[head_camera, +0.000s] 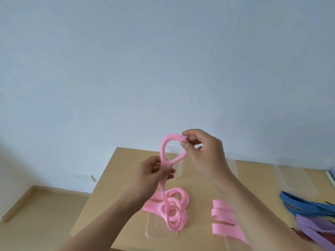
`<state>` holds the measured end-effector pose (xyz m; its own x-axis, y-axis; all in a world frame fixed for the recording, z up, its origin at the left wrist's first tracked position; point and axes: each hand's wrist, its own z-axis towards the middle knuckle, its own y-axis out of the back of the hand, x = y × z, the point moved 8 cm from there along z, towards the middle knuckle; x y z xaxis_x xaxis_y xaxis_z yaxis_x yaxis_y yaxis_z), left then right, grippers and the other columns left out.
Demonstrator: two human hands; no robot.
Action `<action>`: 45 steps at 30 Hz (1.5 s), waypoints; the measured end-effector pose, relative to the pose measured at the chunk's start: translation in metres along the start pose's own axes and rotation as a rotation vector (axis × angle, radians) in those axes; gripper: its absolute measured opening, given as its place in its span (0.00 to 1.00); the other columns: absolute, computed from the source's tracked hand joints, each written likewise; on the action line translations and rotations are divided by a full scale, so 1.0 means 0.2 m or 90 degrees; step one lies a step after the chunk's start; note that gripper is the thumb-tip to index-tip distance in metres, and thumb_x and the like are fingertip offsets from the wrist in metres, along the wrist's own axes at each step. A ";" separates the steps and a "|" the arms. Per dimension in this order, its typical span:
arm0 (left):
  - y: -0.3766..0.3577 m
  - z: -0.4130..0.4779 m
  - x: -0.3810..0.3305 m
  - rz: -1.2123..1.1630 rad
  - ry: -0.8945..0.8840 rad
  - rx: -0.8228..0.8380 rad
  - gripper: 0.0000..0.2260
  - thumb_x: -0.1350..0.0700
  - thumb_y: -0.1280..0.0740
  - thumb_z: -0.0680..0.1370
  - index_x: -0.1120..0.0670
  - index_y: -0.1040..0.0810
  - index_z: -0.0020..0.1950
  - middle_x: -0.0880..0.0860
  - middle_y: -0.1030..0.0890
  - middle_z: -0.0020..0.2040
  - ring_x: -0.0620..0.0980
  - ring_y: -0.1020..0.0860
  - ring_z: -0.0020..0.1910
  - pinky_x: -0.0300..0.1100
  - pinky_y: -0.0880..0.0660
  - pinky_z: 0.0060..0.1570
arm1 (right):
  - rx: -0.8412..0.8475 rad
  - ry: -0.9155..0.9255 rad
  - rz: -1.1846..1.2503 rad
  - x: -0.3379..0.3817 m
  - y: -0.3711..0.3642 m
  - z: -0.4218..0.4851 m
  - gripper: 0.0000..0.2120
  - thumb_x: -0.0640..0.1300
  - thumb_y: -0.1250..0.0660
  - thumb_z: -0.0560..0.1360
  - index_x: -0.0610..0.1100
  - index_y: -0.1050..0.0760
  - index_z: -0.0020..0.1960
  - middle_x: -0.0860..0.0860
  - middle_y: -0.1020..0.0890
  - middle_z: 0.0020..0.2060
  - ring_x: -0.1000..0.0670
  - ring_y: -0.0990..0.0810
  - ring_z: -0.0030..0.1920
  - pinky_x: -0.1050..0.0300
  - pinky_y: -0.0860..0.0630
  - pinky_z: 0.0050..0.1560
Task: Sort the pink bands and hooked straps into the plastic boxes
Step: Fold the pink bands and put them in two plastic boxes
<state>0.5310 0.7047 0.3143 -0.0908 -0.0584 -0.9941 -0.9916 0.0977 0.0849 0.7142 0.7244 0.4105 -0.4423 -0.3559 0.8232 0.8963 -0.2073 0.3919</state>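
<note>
No text, label, brand or number can be read on the pink band (172, 137), the plastic boxes (154, 230) or the table (199, 185).

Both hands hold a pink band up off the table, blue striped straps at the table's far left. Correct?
One thing is wrong: the blue striped straps lie at the table's far right, not its far left, as the head view shows. The rest stands: the left hand and the right hand both hold a pink band up off the table.
</note>
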 end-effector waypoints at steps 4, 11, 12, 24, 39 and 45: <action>-0.01 0.06 -0.25 -0.080 -0.026 0.019 0.05 0.50 0.25 0.75 0.51 0.14 0.46 0.56 0.12 0.47 0.56 0.13 0.42 0.47 0.17 0.42 | -0.076 0.110 0.002 0.27 0.09 0.06 0.04 0.40 0.28 0.76 0.48 0.16 0.47 0.60 0.16 0.40 0.55 0.18 0.41 0.59 0.22 0.38; 0.09 0.05 -0.59 -0.170 -0.096 0.098 0.13 0.49 0.27 0.78 0.57 0.13 0.56 0.60 0.13 0.51 0.59 0.13 0.50 0.44 0.18 0.50 | -0.119 0.322 -0.124 0.61 0.06 0.04 0.04 0.36 0.26 0.73 0.43 0.16 0.44 0.54 0.17 0.41 0.51 0.19 0.47 0.55 0.23 0.48; 0.10 0.05 -0.61 -0.178 -0.106 0.115 0.14 0.49 0.28 0.78 0.57 0.14 0.57 0.61 0.13 0.52 0.59 0.14 0.51 0.45 0.18 0.51 | -0.130 0.349 -0.149 0.64 0.05 0.03 0.03 0.35 0.26 0.72 0.42 0.16 0.44 0.54 0.18 0.41 0.49 0.20 0.47 0.56 0.24 0.48; 0.22 -0.02 -0.63 -0.155 -0.168 0.102 0.14 0.47 0.32 0.79 0.54 0.13 0.56 0.59 0.12 0.50 0.63 0.14 0.52 0.47 0.18 0.52 | -0.166 0.387 -0.288 0.75 -0.10 -0.09 0.04 0.36 0.27 0.73 0.43 0.16 0.44 0.53 0.18 0.41 0.48 0.25 0.47 0.59 0.27 0.48; 0.29 -0.03 -0.64 -0.089 -0.191 0.049 0.13 0.60 0.36 0.85 0.50 0.11 0.55 0.54 0.12 0.53 0.59 0.16 0.58 0.62 0.24 0.67 | -0.068 0.281 -0.314 0.81 -0.16 -0.01 0.08 0.39 0.25 0.71 0.48 0.15 0.49 0.55 0.18 0.41 0.50 0.23 0.46 0.58 0.24 0.44; 0.31 0.01 -0.64 -0.081 -0.151 0.046 0.11 0.59 0.35 0.85 0.54 0.12 0.56 0.57 0.12 0.52 0.59 0.14 0.56 0.59 0.21 0.64 | -0.086 0.260 -0.292 0.78 -0.17 0.02 0.07 0.37 0.25 0.70 0.47 0.15 0.45 0.54 0.19 0.38 0.51 0.23 0.37 0.55 0.24 0.36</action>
<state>0.4821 0.7195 0.4472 0.0672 0.1579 -0.9852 -0.9837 0.1755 -0.0390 0.6145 0.6804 0.5270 -0.7815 -0.5166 0.3499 0.6119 -0.5252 0.5914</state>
